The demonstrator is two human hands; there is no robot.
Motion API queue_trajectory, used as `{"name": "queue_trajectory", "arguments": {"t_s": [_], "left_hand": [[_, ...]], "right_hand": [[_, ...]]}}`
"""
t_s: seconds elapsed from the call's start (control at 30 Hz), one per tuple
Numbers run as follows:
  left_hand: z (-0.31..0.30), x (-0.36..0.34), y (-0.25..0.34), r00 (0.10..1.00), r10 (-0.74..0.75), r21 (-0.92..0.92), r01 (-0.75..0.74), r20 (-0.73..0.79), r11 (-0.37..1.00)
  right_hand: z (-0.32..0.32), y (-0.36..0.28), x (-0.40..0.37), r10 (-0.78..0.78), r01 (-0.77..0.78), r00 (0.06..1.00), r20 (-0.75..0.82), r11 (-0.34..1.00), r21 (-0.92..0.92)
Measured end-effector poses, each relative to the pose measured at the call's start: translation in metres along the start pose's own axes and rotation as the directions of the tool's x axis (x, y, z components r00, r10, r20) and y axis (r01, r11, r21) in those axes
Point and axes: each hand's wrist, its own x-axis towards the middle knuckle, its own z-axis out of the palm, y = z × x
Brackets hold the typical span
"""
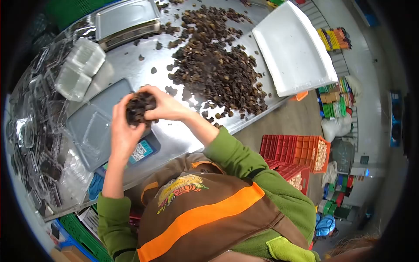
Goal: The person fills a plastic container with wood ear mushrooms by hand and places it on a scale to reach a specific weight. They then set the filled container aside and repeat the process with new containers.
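My left hand (120, 131) and my right hand (163, 105) are cupped around a clump of dark brown pieces, maybe mushrooms (140, 107). Beneath them is a grey tray (94, 126) with a clear plastic container (98, 131) on it, partly hidden by my left hand. A scale with a blue display (142, 150) shows just below my hands. A large heap of the same dark pieces (214, 61) lies spread over the metal table (124, 61).
Clear plastic containers (80, 70) pile up at the left. A metal box (126, 19) stands at the back, a white foam box (294, 48) at the table's right edge. Red crates (279, 148) stand beyond it, and a blue cloth or glove (96, 187) lies at the near edge.
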Motion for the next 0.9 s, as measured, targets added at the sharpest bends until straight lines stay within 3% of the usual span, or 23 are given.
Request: {"name": "queue_trajectory", "arguments": {"t_s": [0.03,0.1,0.23,0.3,0.33,0.37,0.47,0.57,0.63,0.7,0.8,0.9], "left_hand": [[-0.018,-0.008,-0.01,0.997,0.002,0.069,0.003,-0.072,0.998],[-0.049,-0.022,-0.029,0.978,0.0,0.103,0.022,-0.208,0.994],[-0.083,-0.041,-0.091,0.937,-0.02,0.154,0.078,-0.35,0.985],[-0.086,-0.048,-0.13,0.924,-0.1,0.225,0.194,-0.37,0.955],[-0.085,-0.051,-0.15,0.928,-0.142,0.264,0.241,-0.345,0.934],[-0.08,-0.053,-0.161,0.902,-0.258,0.271,0.359,-0.346,0.893],[-0.072,-0.046,-0.158,0.901,-0.254,0.237,0.348,-0.352,0.907],[-0.064,-0.039,-0.139,0.946,-0.216,0.189,0.264,-0.241,0.946],[-0.061,-0.036,-0.126,0.975,-0.201,0.184,0.214,-0.09,0.959],[-0.06,-0.031,-0.116,0.975,-0.211,0.216,0.222,-0.071,0.951],[-0.067,-0.026,-0.103,0.979,-0.198,0.399,0.196,-0.036,0.896],[-0.082,-0.023,-0.101,0.984,-0.175,0.346,0.157,0.023,0.925]], "right_hand": [[0.017,-0.007,0.021,-0.083,0.084,0.991,0.107,0.996,-0.005],[0.058,-0.006,0.057,-0.26,0.285,0.95,0.174,0.948,-0.139],[0.129,0.007,0.109,-0.268,0.343,0.906,0.329,0.918,-0.196],[0.157,0.029,0.123,-0.151,0.274,0.919,0.365,0.909,-0.314],[0.164,0.031,0.124,-0.09,0.258,0.923,0.375,0.866,-0.428],[0.167,0.025,0.116,-0.125,0.321,0.921,0.368,0.78,-0.537],[0.173,0.024,0.1,-0.132,0.307,0.942,0.309,0.714,-0.629],[0.149,0.021,0.082,-0.029,0.189,0.972,0.235,0.694,-0.695],[0.136,0.016,0.069,0.087,0.08,0.979,0.184,0.665,-0.742],[0.128,0.005,0.064,0.102,0.054,0.983,0.154,0.641,-0.766],[0.12,-0.02,0.064,0.1,0.127,0.972,0.214,0.54,-0.832],[0.109,-0.026,0.071,0.065,0.174,0.964,0.256,0.574,-0.8]]}}
